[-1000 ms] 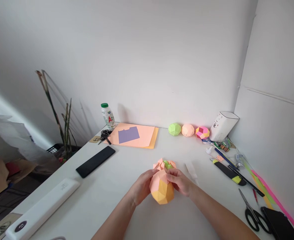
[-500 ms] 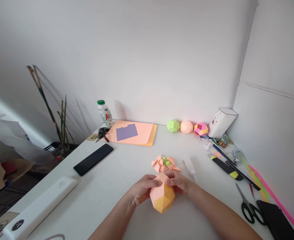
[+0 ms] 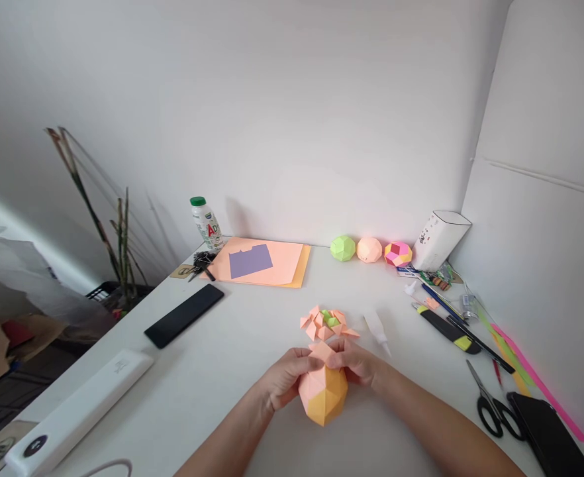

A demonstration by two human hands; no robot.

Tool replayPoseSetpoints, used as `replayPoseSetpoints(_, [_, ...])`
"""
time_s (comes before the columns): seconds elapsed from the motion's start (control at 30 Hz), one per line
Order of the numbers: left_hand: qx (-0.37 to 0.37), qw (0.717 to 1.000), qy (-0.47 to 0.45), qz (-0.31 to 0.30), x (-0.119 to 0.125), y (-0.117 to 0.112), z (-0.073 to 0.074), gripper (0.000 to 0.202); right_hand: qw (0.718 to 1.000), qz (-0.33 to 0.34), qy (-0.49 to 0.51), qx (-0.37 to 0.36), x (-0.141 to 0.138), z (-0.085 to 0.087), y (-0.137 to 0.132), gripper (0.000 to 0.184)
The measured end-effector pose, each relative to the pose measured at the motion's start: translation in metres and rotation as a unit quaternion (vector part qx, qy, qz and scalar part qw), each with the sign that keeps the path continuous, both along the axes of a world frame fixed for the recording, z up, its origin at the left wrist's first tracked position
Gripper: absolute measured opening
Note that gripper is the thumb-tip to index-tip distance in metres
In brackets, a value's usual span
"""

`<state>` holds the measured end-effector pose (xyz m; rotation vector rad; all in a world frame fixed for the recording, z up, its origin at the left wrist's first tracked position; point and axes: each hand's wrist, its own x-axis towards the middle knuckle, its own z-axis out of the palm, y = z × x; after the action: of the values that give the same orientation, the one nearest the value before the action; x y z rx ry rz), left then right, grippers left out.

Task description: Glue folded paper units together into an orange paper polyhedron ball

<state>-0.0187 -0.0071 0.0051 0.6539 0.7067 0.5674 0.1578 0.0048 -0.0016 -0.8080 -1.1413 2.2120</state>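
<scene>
I count one paper ball [image 3: 324, 394] in the person's hands, at the near middle of the table [image 3: 252, 324], and three more far off by the wall: a green ball [image 3: 342, 248], a peach ball [image 3: 369, 250] and a pink-and-yellow ball [image 3: 398, 254]. Just beyond the hands sits one pile [image 3: 316, 324] of folded pieces, too overlapped to count, with one tube [image 3: 375, 328] to its right. One pair of scissors [image 3: 495, 411] lies near right, beside a phone [image 3: 550, 427] that the near edge of my view cuts off. Both forearms are cut off there too, slanting inward to meet at the ball. The left hand [image 3: 287, 374] and the right hand [image 3: 355, 363] pinch its upper, peach part, thumbs on top and tips close together; the other fingers are mostly hidden behind, and I can't tell how they're set, nor whether the ball touches the table.
</scene>
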Motion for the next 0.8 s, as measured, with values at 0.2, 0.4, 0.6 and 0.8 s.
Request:
replayPoseSetpoints(0.2, [-0.008,1.000,-0.002,-0.002,0.0013,0.0011,-0.0017,0.025,1.000,-0.012,-0.007,-0.005,-0.0008,-0.0005,-0.0020,0.016])
replayPoseSetpoints(0.4, [-0.016,1.000,-0.008,-0.003,0.0024,0.0006,-0.0026,0.024,1.000,-0.007,-0.003,-0.004,0.0000,-0.0008,-0.0014,0.016])
replayPoseSetpoints(0.6, [-0.011,1.000,-0.007,-0.003,0.0026,0.0007,-0.0024,0.023,1.000,0.002,0.002,0.000,0.0015,-0.0030,0.0002,0.016])
replayPoseSetpoints(0.8, [-0.016,1.000,-0.005,-0.002,0.0026,0.0010,-0.0029,0.024,1.000,-0.002,-0.003,0.003,0.0033,-0.0092,0.0009,0.017])
